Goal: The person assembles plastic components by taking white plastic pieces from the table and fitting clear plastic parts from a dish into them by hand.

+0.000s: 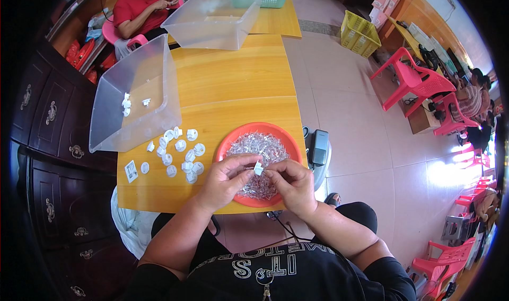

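Holding a small white piece (258, 168) between thumb and forefinger above the near half of a round red tray (292, 145), the left hand (225, 180) is pinched nearly closed, while the right hand (290, 183) curls in from the opposite side, its fingertips just beside that piece. Whether the right fingertips also grip something is hard to tell, since they hide the spot. Both hands partly cover the tray's heap of clear slivers (263, 145), too tangled to distinguish singly, and loose white caps (181, 145) lie left of the tray.
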A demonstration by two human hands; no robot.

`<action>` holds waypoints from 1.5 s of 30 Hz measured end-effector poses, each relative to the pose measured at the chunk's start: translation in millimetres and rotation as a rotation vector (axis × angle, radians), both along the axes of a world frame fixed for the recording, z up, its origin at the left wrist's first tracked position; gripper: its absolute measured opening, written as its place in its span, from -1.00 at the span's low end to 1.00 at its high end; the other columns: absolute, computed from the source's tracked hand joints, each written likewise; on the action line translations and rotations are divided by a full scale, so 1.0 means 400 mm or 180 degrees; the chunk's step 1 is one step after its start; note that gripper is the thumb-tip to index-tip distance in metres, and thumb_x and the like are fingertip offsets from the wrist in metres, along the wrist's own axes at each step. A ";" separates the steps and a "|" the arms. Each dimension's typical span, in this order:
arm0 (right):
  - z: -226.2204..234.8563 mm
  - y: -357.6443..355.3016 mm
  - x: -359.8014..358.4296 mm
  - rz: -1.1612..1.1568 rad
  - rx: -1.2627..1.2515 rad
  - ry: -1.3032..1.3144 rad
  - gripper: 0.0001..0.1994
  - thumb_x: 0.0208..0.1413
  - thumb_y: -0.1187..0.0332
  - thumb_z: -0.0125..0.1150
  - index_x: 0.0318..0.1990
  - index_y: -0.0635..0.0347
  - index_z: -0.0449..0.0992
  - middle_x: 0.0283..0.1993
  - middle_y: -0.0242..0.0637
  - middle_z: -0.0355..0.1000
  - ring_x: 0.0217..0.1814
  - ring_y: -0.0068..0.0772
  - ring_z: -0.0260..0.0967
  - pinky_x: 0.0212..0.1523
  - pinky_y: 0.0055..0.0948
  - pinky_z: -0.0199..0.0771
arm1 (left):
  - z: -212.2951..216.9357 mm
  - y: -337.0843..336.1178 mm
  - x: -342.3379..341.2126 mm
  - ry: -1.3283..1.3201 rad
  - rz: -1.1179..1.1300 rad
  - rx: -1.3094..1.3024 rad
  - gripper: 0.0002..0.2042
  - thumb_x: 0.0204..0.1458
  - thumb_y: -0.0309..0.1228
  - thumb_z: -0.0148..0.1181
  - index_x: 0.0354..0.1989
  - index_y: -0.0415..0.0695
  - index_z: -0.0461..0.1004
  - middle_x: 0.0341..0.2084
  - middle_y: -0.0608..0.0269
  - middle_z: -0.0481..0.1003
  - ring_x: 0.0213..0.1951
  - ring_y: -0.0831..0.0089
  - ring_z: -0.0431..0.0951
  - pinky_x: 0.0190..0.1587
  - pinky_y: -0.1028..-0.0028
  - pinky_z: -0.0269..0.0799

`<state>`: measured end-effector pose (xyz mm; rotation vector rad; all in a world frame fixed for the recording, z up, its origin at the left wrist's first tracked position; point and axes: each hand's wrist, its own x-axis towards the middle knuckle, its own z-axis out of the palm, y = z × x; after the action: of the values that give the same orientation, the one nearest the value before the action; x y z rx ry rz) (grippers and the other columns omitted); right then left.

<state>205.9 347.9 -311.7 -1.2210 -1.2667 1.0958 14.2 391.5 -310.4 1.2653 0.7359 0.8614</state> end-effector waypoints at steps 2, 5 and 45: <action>0.002 -0.001 0.000 -0.0029 0.0189 -0.0233 -0.97 0.12 0.56 0.23 -0.30 0.31 0.56 -0.44 -0.36 0.49 -0.41 -0.65 0.41 -0.40 -0.61 0.41 | 0.000 -0.001 0.001 -0.0040 -0.0003 -0.0036 -0.70 0.14 -0.59 0.12 0.07 -0.27 0.44 -0.01 0.16 0.46 0.03 0.45 0.48 0.11 0.46 0.41; 0.008 -0.004 -0.002 -0.0093 0.0221 -0.0276 -0.95 0.04 0.54 0.30 -0.33 0.28 0.59 -0.42 -0.28 0.49 -0.42 -0.53 0.42 -0.42 -0.54 0.38 | -0.001 -0.003 0.003 0.0030 -0.0038 0.0043 -0.69 0.13 -0.62 0.14 0.06 -0.28 0.44 -0.02 0.16 0.46 0.03 0.44 0.48 0.11 0.46 0.41; -0.037 0.018 0.002 0.0452 0.1296 -0.2543 -0.92 -0.02 0.43 0.25 -0.35 0.18 0.54 -0.41 -0.17 0.43 -0.32 -0.07 0.46 -0.28 -0.22 0.50 | -0.122 -0.045 -0.247 0.3753 0.1821 0.2613 -0.51 -0.05 -0.25 0.31 0.09 -0.11 0.43 0.03 0.08 0.41 0.13 0.11 0.33 0.18 0.14 0.18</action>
<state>206.9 355.0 -326.7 -1.2987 -2.0818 0.3799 -84.7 373.6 -359.3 2.4093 1.8545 0.8389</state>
